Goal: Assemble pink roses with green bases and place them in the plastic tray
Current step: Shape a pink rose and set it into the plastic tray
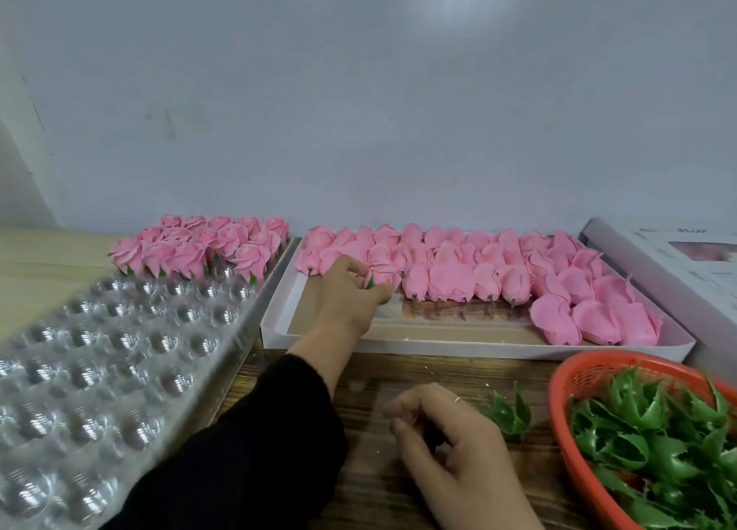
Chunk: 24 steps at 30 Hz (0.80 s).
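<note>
So the wooden surface [383,485] carries everything here. Biggest thing on it is the clear plastic tray [111,370] on the left, all little round cups, with a bunch of finished pink roses [203,248] with green bases sitting in its far rows. Right beside it is a shallow white box [470,348] packed with bare pink rose heads [490,266] lying on their sides. Bottom right there's an orange basket [574,441] full of green bases [654,441], plus a loose green base [508,410] on the wood just left of it. The left hand [347,294], black sleeve, reaches into the box and grips a rose [383,276] that shows a green leaf. The right hand [450,434] hovers low, fingers loosely curled, holding nothing I can see.
</note>
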Each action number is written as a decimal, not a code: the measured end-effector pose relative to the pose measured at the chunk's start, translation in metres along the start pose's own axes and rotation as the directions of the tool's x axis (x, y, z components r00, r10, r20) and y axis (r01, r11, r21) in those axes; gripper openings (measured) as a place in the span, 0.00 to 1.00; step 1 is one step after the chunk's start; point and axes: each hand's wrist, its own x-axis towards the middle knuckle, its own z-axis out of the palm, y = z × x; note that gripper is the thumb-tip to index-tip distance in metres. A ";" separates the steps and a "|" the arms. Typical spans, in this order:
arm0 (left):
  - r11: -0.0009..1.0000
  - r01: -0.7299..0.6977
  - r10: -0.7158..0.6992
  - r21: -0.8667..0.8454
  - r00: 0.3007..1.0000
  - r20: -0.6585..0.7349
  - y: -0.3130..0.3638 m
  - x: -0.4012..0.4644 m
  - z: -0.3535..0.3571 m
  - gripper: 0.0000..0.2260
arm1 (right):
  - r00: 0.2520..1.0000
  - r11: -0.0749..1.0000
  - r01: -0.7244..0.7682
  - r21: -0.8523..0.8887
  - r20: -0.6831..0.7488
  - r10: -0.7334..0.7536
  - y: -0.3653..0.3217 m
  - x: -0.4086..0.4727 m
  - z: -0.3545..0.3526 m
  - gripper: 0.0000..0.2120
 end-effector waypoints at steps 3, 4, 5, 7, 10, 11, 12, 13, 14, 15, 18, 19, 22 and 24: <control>0.994 0.031 -0.030 0.101 1.000 -0.003 0.003 0.016 0.015 0.11 | 1.000 1.000 0.010 -0.008 0.001 -0.010 0.001 0.001 0.000 0.10; 0.986 0.042 -0.041 0.159 0.999 -0.009 0.004 0.020 0.020 0.11 | 1.000 1.000 0.015 -0.020 -0.005 -0.015 0.001 0.001 -0.001 0.11; 0.977 0.053 -0.054 0.205 0.999 -0.002 0.005 0.024 0.024 0.11 | 1.000 0.999 0.021 -0.032 -0.013 -0.022 0.001 0.002 -0.001 0.11; 0.960 0.078 -0.083 0.269 0.997 0.008 0.004 0.033 0.030 0.11 | 1.000 0.999 0.011 -0.035 -0.009 -0.011 0.002 0.002 0.000 0.10; 0.925 0.130 -0.137 0.356 0.991 -0.004 -0.001 0.040 0.035 0.12 | 1.000 0.999 -0.003 -0.046 -0.020 0.002 0.003 0.003 0.001 0.08; 0.926 0.151 -0.160 0.345 0.987 -0.001 -0.004 0.042 0.037 0.14 | 0.999 0.998 0.009 -0.055 -0.032 -0.011 0.004 0.003 0.001 0.07; 0.929 0.166 -0.177 0.330 0.984 0.003 -0.006 0.044 0.039 0.16 | 0.999 0.998 0.016 -0.054 -0.041 -0.018 0.005 0.003 0.001 0.07; 0.930 0.171 -0.182 0.326 0.983 0.003 -0.008 0.046 0.041 0.17 | 0.999 0.999 0.013 -0.042 -0.045 -0.014 0.006 0.003 0.001 0.07; 0.928 0.173 -0.182 0.330 0.983 -0.002 -0.009 0.047 0.042 0.18 | 0.999 1.000 0.001 -0.027 -0.046 -0.002 0.006 0.004 0.001 0.07; 0.927 0.180 -0.190 0.329 0.982 -0.003 -0.011 0.048 0.043 0.18 | 0.999 1.000 -0.010 -0.020 -0.046 0.009 0.007 0.004 0.001 0.07; 0.932 0.194 -0.202 0.307 0.979 -0.007 -0.012 0.052 0.035 0.15 | 0.998 0.999 -0.025 -0.025 -0.054 0.023 0.007 0.004 0.001 0.08; 0.929 0.191 -0.197 0.317 0.980 -0.014 -0.012 0.053 0.031 0.13 | 0.998 0.999 -0.032 -0.027 -0.051 0.031 0.007 0.003 0.000 0.08; 0.953 0.141 -0.130 0.266 0.990 -0.059 -0.010 0.056 0.011 0.11 | 0.999 0.998 -0.025 -0.064 -0.038 0.022 0.007 0.003 -0.003 0.09; 0.980 0.100 -0.084 0.175 0.992 -0.093 -0.007 0.058 -0.010 0.12 | 0.999 0.997 -0.029 -0.076 -0.043 0.026 0.006 0.002 -0.004 0.09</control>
